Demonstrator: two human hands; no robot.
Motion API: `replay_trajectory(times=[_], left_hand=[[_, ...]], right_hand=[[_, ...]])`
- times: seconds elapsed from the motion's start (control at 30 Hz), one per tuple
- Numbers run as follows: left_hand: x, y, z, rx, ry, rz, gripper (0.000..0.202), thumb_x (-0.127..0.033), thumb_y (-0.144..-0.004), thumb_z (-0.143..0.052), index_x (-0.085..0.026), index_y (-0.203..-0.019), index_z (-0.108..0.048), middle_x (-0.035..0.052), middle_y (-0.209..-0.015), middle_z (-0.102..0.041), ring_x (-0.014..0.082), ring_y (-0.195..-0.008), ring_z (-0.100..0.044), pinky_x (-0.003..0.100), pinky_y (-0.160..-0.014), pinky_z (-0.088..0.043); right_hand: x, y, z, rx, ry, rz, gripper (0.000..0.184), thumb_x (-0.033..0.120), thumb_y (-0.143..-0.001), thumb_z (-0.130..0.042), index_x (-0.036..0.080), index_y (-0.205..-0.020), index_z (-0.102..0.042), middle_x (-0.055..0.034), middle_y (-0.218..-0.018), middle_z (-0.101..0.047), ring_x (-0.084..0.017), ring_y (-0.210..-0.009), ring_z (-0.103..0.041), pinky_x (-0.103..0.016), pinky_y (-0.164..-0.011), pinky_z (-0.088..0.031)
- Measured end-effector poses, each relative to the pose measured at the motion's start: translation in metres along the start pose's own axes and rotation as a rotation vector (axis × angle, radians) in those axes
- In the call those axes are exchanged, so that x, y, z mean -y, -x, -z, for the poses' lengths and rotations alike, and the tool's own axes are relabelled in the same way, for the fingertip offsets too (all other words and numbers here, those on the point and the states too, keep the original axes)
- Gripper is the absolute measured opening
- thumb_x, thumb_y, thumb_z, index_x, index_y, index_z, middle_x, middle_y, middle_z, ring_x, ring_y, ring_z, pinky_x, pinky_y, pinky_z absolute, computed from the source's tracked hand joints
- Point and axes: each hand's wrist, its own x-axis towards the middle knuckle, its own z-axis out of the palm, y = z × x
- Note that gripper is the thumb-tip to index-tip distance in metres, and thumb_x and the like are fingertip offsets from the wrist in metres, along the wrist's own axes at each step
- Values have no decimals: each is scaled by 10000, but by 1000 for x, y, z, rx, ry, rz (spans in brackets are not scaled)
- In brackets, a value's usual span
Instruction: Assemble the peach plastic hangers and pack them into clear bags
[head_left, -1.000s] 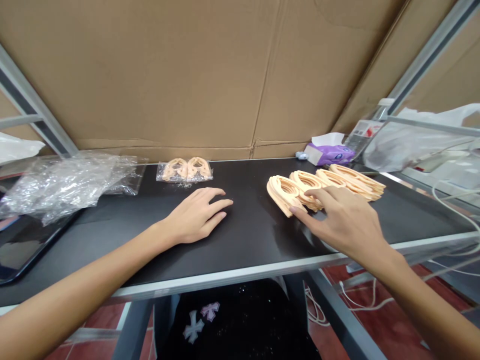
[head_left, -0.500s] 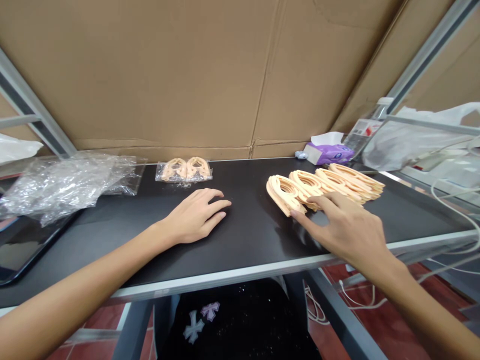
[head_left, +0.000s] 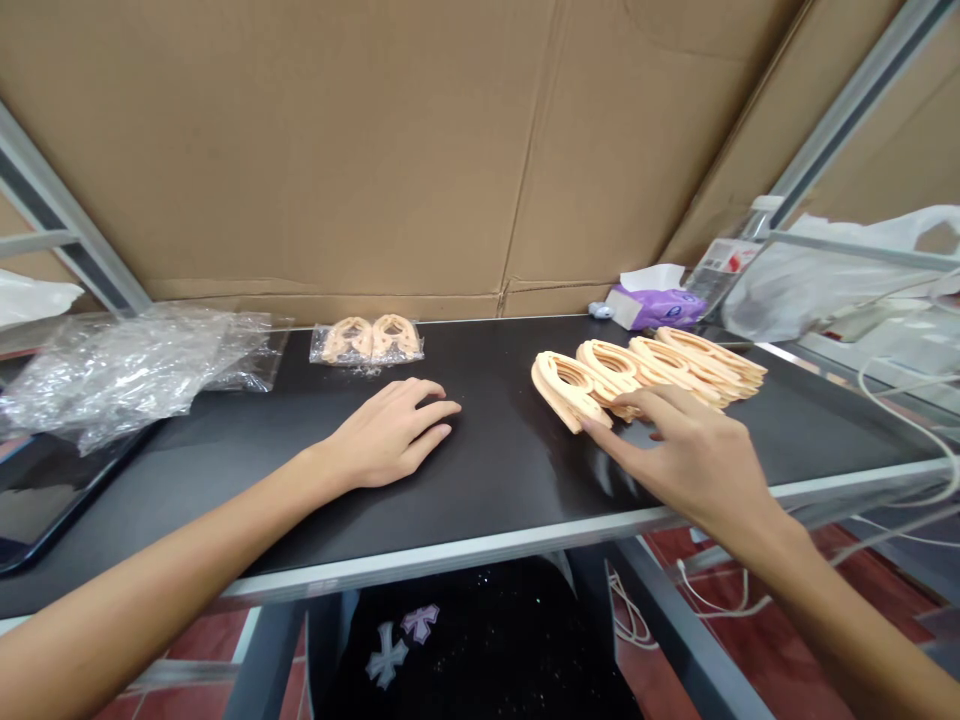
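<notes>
My left hand (head_left: 394, 432) lies palm down on the black tabletop, fingers spread and nothing in them. Beyond it is a clear plastic packet (head_left: 367, 342) with two pale, arch-shaped pieces side by side. To the right, several piles of pale, wood-coloured arch-shaped pieces (head_left: 564, 385) overlap in a slanting row. My right hand (head_left: 686, 445) reaches over the near side of this row. Its thumb tip touches the near end of the leftmost pile, and the index finger rests by the second. Thumb and fingers are apart; the other fingertips are partly hidden.
Crumpled clear plastic bags (head_left: 150, 360) lie at the left over a dark, glossy tablet-like device (head_left: 52, 510). A purple tissue pack (head_left: 656, 305), a plastic bottle (head_left: 731, 250) and a white bag (head_left: 840, 265) stand at the back right. Cardboard (head_left: 337, 150) walls the back. White cables (head_left: 911, 425) hang at right.
Both hands have stayed almost still. The view has shifted very slightly; the pieces lie as before.
</notes>
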Motion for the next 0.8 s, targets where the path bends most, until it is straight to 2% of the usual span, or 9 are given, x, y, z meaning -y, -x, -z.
replay_trajectory(times=[0.27, 0.47, 0.67, 0.8], left_hand=[[-1, -1, 0, -5, 17, -3, 425, -322, -1090, -378, -123, -1298, -691, 176, -1290, -641, 299, -1141, -616, 497, -1024, -519], [1, -1, -1, -4, 15, 6, 425, -334, -1091, -379, -137, -1303, -689, 168, -1292, -642, 295, -1147, -612, 491, -1032, -510], [2, -1, -1, -12, 6, 37, 442, -350, -1095, -354, -145, -1283, -698, 143, -1264, -661, 285, -1133, -615, 474, -1030, -496], [3, -2, 1, -50, 78, 133, 468, -364, -1098, -319, -143, -1289, -684, 129, -1232, -687, 274, -1118, -632, 468, -1022, -499]], right_hand=[[7, -15, 5, -221, 26, 175, 203, 324, -905, -723, 160, -791, -764, -98, -904, -778, -234, -761, -736, -335, -661, -516], [30, -25, 5, -304, 50, 292, 180, 278, -884, -742, 156, -752, -754, -128, -936, -784, -253, -785, -734, -352, -698, -541], [66, -23, 2, -228, -69, 331, 144, 254, -898, -715, 150, -813, -769, -124, -948, -780, -251, -833, -728, -347, -706, -545], [88, -14, -6, -87, -226, 292, 228, 352, -927, -696, 151, -854, -776, -119, -935, -767, -235, -818, -719, -337, -686, -533]])
